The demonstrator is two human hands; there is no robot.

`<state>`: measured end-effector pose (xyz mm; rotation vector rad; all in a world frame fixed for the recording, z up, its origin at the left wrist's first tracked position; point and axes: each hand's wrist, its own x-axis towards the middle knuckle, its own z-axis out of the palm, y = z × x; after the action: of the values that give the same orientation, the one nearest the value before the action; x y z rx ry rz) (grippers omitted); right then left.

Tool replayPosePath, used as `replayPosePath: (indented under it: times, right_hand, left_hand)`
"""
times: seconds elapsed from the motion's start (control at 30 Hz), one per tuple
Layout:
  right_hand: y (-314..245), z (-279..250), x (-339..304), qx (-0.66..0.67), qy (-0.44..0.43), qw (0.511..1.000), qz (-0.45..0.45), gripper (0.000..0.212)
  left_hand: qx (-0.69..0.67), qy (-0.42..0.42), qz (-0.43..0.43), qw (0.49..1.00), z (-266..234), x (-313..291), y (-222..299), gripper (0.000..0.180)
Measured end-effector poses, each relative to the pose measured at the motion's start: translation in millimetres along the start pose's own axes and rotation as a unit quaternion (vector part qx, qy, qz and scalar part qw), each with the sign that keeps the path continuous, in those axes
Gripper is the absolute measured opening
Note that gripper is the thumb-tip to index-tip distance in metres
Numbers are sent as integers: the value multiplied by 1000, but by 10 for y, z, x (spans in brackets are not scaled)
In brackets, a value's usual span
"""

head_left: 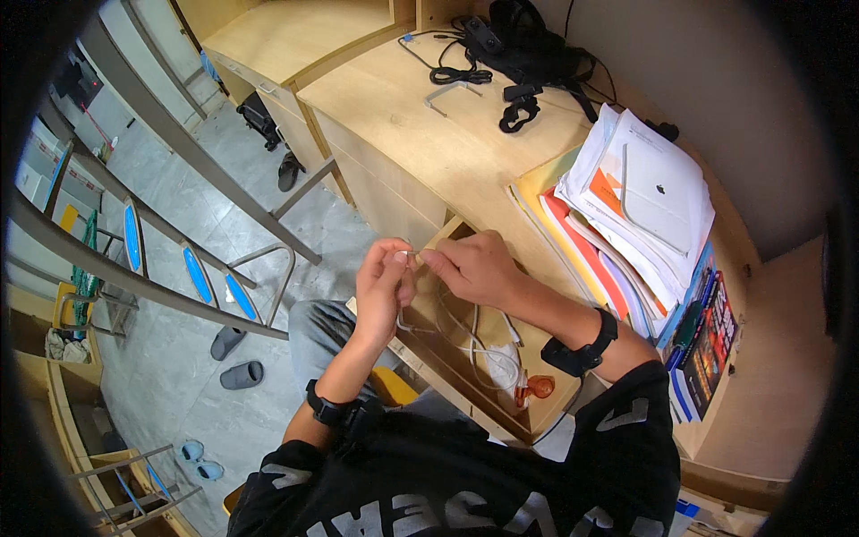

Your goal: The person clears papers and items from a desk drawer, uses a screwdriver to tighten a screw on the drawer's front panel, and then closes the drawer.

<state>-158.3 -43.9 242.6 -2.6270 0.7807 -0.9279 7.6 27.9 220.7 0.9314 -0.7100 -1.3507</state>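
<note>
My left hand (385,282) and my right hand (479,267) meet over the open drawer (437,376), fingertips close together. Between them is a small whitish piece (412,255) with a shiny look, too small for me to tell its kind. The left thumb and fingers pinch it from one side. From the other side, the right thumb and forefinger close on its end. Below the hands, thin white cables (474,336) run loosely in the drawer, beside a white crumpled item and a reddish-brown round object (540,387). Each wrist wears a black strap with a small box.
The desk (394,116) bears a bent metal handle (452,94), black cables (461,73), a black bag (523,40) and a stack of papers with a silver tablet or laptop (658,192). Books stand at right. Ladder rails (179,134) and slippers (242,375) are at left.
</note>
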Motion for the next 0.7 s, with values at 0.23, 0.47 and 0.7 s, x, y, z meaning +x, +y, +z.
replayPosePath:
  times: [0.23, 0.47, 0.7]
  right_hand:
    - [-78, -28, 25, 75, -3, 994, 78, 17]
    - [-56, 4, 24, 36, 20, 998, 45, 17]
    - [-15, 23, -28, 21, 11, 999, 38, 17]
  left_hand:
    - [-3, -8, 5, 1000, 1, 9, -18, 11]
    - [-11, -10, 0, 1000, -45, 11, -48, 10]
    - [-17, 1, 2, 1000, 33, 13, -11, 9]
